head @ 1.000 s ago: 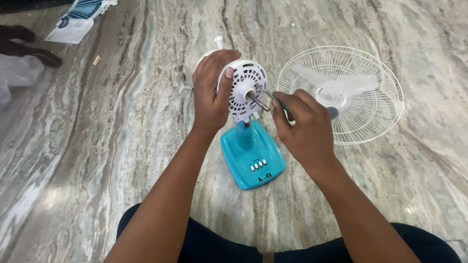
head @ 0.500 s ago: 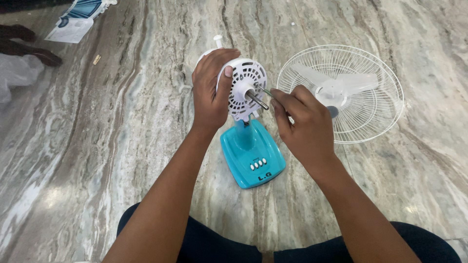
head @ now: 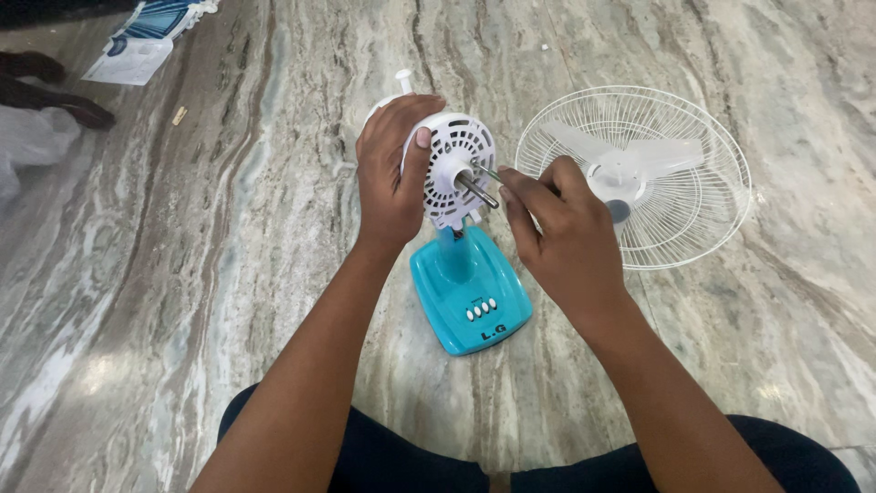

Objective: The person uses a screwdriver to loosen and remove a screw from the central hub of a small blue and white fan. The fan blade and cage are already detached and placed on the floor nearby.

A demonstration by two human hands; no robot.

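Your right hand (head: 561, 242) had shifted only slightly since the earlier frames, its fingertips staying close at the metal shaft (head: 476, 190) that stuck out of the white motor housing (head: 456, 169). Your left hand (head: 391, 178) was clamped around the back and side of that housing, thumb laid across its vented face, keeping it steady above the blue fan base (head: 470, 297) on the marble floor (head: 228, 274). Your right grip was pinched together on a thin tool or small part beside the shaft; what exactly, you could not tell from this angle.

As for progress, the fan was already stripped at the front: the white grille (head: 639, 173), with the blades lying in it, rested on the floor just right of your right hand, apart from the motor. Work at the bare shaft appeared unfinished.
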